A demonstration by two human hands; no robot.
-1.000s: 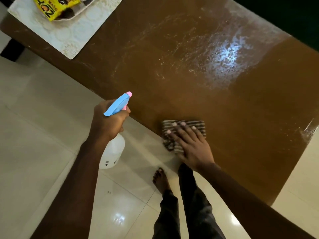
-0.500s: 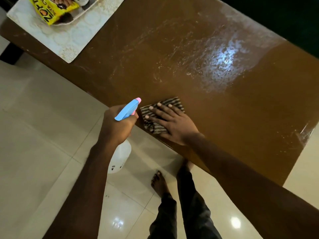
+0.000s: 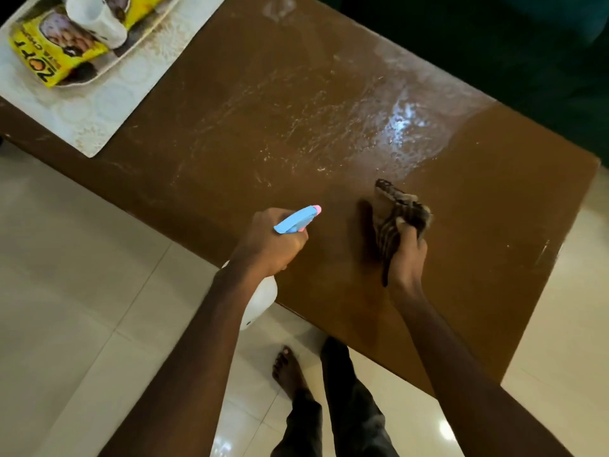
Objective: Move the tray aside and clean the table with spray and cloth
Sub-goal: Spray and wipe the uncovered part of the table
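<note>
- Lifting is what the right hand (image 3: 407, 255) has just done: a moment ago it lay flat and pressed the cloth (image 3: 400, 212) near the front edge of the table (image 3: 494, 242), and now it holds the cloth bunched up, off the wood.
- Its fingers are curled tight around the striped cloth, and one corner of the cloth sticks up and away from the hand.
- The left hand (image 3: 272, 244) has come forward too. It was out over the floor before, and now it is over the near edge of the table.
- Its fingers are wrapped around the neck of the spray bottle (image 3: 296, 221), with the blue and pink top pointing at the table. I cannot tell if a finger is pulling the trigger.
- The middle and far side of the table look wet and streaky, with a bright shine on them. The part by the right hand looks dry and dull.
- The tray (image 3: 131, 52) is already moved aside. It sits on a white mat (image 3: 108, 103) at the far left corner, with a yellow packet (image 3: 39, 57) and a white cup (image 3: 95, 18) on it.
- I think the near strip is wiped, and the cloth is going to a new spot, maybe after one more spray.
</note>
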